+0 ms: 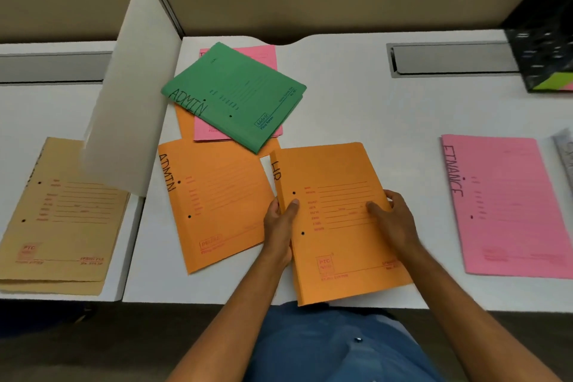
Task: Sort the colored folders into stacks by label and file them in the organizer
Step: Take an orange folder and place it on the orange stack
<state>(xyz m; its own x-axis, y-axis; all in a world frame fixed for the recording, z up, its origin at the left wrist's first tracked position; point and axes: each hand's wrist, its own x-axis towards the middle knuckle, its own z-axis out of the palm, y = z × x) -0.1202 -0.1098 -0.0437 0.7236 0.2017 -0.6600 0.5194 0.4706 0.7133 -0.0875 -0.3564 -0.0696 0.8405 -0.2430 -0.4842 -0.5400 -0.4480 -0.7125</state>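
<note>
An orange folder labelled HR (pixel 338 170) lies at the desk's near edge. My left hand (pixel 280 220) grips its left spine edge, thumb on top. My right hand (pixel 392 220) holds its right edge, fingers on the cover. Left of it lies an orange folder marked ADMIN (pixel 214 195). Behind them a green ADMIN folder (pixel 235 93) rests tilted on a pink folder (pixel 263 54) and another orange folder (pixel 184 121). A pink FINANCE folder (pixel 508 205) lies to the right. The black mesh organizer (pixel 545 49) stands at the far right.
A white divider panel (pixel 130 96) separates this desk from the left one, where a tan folder (pixel 62 214) lies. A grey cable tray (pixel 449 59) is set into the desk's back. A silvery folder edge (pixel 566 152) shows at the right border.
</note>
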